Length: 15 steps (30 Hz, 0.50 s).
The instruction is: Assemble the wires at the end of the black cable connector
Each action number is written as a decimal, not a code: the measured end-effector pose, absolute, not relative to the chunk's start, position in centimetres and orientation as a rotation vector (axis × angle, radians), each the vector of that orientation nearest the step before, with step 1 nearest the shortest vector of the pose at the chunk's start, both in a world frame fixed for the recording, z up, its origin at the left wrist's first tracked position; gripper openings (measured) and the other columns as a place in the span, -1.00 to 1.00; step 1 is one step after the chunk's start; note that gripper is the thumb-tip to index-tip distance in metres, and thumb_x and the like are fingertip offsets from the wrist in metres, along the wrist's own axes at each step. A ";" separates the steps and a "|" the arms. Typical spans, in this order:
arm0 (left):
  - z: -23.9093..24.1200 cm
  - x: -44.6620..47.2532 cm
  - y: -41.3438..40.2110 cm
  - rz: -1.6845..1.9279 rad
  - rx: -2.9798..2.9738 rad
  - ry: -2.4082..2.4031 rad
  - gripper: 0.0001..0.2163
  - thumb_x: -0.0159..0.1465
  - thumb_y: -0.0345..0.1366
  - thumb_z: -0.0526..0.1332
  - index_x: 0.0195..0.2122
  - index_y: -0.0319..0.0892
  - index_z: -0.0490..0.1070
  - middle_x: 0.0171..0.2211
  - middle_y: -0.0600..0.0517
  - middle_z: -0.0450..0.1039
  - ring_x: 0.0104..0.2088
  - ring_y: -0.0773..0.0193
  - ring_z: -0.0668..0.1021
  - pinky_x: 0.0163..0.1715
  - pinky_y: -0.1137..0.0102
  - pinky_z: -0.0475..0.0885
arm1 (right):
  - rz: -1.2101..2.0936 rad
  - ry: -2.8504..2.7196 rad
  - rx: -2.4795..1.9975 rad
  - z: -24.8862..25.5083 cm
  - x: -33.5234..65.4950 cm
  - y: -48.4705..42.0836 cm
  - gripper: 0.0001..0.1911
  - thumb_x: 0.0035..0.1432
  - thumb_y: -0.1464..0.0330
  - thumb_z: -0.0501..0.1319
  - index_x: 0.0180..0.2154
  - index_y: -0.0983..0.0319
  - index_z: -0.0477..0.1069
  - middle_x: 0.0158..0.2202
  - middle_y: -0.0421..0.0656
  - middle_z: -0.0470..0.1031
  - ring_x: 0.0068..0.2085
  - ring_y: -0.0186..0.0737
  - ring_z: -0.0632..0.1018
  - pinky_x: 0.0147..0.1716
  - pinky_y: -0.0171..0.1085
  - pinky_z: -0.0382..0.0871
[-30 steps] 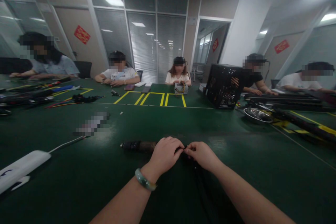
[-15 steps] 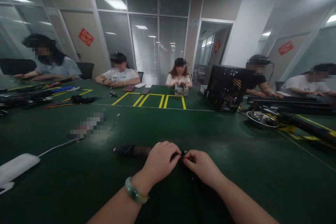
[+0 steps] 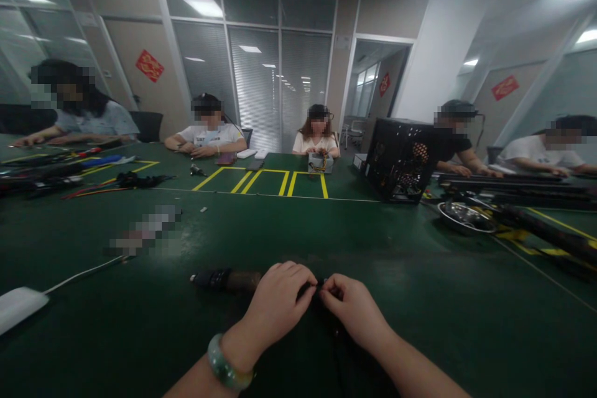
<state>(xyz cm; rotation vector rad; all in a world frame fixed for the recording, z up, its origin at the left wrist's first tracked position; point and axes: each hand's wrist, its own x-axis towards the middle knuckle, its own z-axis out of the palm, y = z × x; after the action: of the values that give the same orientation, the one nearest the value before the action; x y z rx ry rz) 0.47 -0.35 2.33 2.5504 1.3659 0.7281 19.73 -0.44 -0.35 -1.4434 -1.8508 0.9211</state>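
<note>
My left hand (image 3: 278,300), with a green bangle on its wrist, is curled over a dark rod-like tool (image 3: 226,279) that lies on the green table (image 3: 298,230). Its fingers are closed round the tool's right end. My right hand (image 3: 352,310) pinches a small dark part right beside the left fingertips; what it grips is too small to name. A dark cable (image 3: 347,360) runs from between the hands toward me.
A white device with a cord (image 3: 18,308) lies at the left. Several people sit round the table with tools and cables. A black computer case (image 3: 396,158) and a metal bowl (image 3: 464,216) stand at the right. Yellow tape marks (image 3: 261,180) the far middle.
The view has shifted, so both hands sit lower in the picture. The hands stay pinched together at the tool's end; the tool has not visibly moved on the table.
</note>
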 end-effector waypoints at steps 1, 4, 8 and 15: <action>2.3 0.5 -0.4 0.728 2.552 1.362 -0.90 0.31 -0.32 0.11 -0.21 -0.08 0.40 -0.24 0.07 0.46 -0.20 0.21 0.45 -0.19 0.30 0.26 | 0.938 -1.837 -1.438 -0.3 19.7 -0.5 -0.89 0.14 0.34 0.19 -0.38 0.23 0.44 -0.45 -0.24 0.49 -0.41 -0.30 0.47 -0.45 -0.40 0.22; 2.1 0.4 -0.3 0.732 2.557 1.352 -0.89 0.31 -0.32 0.11 -0.20 -0.08 0.40 -0.23 0.06 0.47 -0.18 0.20 0.45 -0.16 0.29 0.27 | 0.988 -1.797 -1.420 -0.2 19.8 -0.5 -0.86 0.17 0.32 0.18 -0.37 0.23 0.44 -0.44 -0.23 0.48 -0.40 -0.29 0.47 -0.45 -0.40 0.22; 1.9 0.3 -0.3 0.746 2.558 1.354 -0.89 0.31 -0.32 0.11 -0.18 -0.09 0.41 -0.22 0.05 0.47 -0.18 0.19 0.46 -0.14 0.27 0.28 | 1.000 -1.772 -1.404 -0.4 19.9 -0.2 -0.82 0.20 0.29 0.16 -0.38 0.24 0.42 -0.45 -0.22 0.46 -0.40 -0.29 0.46 -0.45 -0.39 0.23; 2.3 0.3 -0.5 0.758 2.554 1.322 -0.88 0.29 -0.37 0.14 -0.18 -0.07 0.40 -0.19 0.09 0.47 -0.15 0.20 0.45 -0.14 0.27 0.27 | 0.991 -1.774 -1.394 -0.7 20.0 -0.1 -0.82 0.20 0.27 0.16 -0.37 0.24 0.41 -0.46 -0.24 0.45 -0.43 -0.32 0.44 -0.46 -0.40 0.24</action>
<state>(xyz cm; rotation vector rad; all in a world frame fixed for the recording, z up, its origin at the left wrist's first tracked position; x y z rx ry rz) 0.27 -0.46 2.25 2.5538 1.3219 0.7576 20.04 -0.06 -0.72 -1.3944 -1.7742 0.9913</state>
